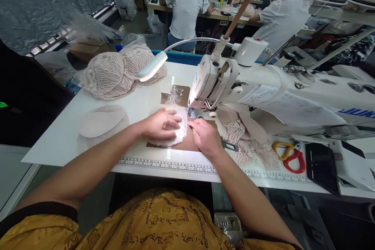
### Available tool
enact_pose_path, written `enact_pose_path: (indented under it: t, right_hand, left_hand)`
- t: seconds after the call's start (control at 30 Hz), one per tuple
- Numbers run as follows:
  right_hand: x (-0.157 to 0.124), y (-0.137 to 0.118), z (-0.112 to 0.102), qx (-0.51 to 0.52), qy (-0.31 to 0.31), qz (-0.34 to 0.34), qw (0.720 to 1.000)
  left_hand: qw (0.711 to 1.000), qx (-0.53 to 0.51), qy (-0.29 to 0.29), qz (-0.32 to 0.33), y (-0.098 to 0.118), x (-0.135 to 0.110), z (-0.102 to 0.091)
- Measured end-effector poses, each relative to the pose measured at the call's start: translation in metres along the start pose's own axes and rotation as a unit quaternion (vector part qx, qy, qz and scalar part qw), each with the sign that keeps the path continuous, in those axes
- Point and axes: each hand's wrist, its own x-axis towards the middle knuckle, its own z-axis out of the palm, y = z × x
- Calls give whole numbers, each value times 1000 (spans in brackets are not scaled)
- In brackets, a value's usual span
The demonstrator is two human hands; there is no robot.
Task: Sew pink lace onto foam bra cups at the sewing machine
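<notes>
A pale, lace-edged fabric piece lies under the head of the sewing machine, brightly lit at the needle. My left hand rests flat on top of it, fingers spread and pressing it to the bed. On the other side, my right hand is closed, thumb and forefinger pinched at the edge of the piece just in front of the presser foot. The needle and foot are partly hidden behind the fabric and the machine head. Brown plates cover the bed around the needle.
Stacked lace cups sit at the back left, beside a bendable lamp. Smooth beige cup pieces lie left. Right are lace scraps, red-and-yellow-handled scissors and a dark phone. A ruler strip lines the front edge.
</notes>
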Motion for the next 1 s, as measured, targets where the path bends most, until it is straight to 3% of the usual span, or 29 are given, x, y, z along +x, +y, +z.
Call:
enact_pose_path:
  t: [0.07,0.1,0.17,0.27,0.4,0.5,0.63,1.0]
  right_hand:
    - [-1,2,0,22,13,-10,1000]
    - [-1,3,1,29,18,-14,999]
    - [-2,5,2,41,22,-18,999]
    - [-1,6,3,45,20,-25,998]
    - [1,3,2,-8,-7,-32,999]
    - [2,2,2,-76,-36,-22,996]
    - [5,4,4,-103,-41,-3,994]
    - [15,4,3,-103,-63,30,992]
  left_hand:
    - [993,-72,-34,84,10,-13,0]
    - [989,-100,-23,105,15,-18,1]
    - [985,-132,44,100,22,-25,4]
    - [988,-92,120,40,23,-22,10]
    - [995,31,86,41,15,-2,18]
    - [992,79,74,66,11,12,21]
    - [988,136,59,46,9,19,18]
    - [980,196,9,17,1,28,7]
